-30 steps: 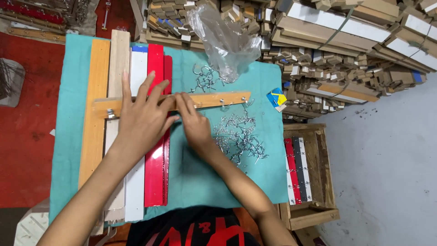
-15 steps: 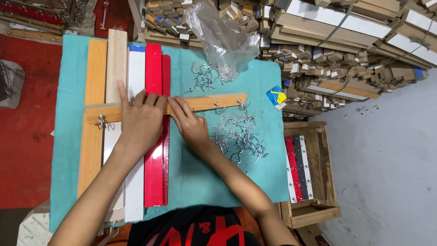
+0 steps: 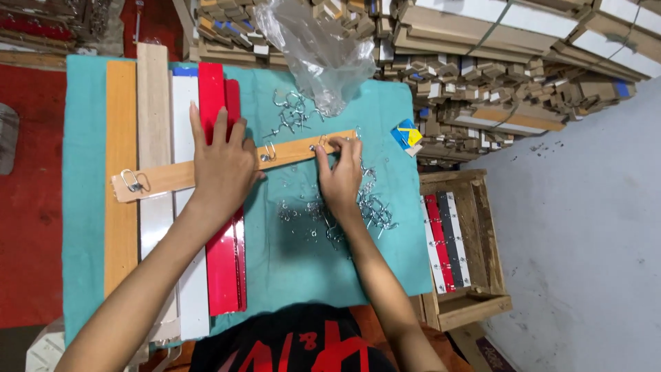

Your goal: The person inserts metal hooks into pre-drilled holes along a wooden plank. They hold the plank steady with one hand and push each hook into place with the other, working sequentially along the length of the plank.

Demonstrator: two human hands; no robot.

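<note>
A tan wooden strip with metal hooks lies across a teal cloth. My left hand presses flat on the strip's middle, fingers spread over the red boards. My right hand pinches a small metal hook against the strip near its right end. One hook sits at the strip's left end, another just right of my left hand. Loose metal hooks lie scattered on the cloth under and beside my right wrist.
Long boards in orange, pale wood, white and red lie side by side under the strip. A clear plastic bag and more hooks sit at the cloth's far edge. Stacked wooden pieces fill the back. A wooden crate holds coloured strips at right.
The strip has slid to the right under my left hand, showing more of its left end. My right hand has moved from the strip's middle to its right end, pinching a hook.
</note>
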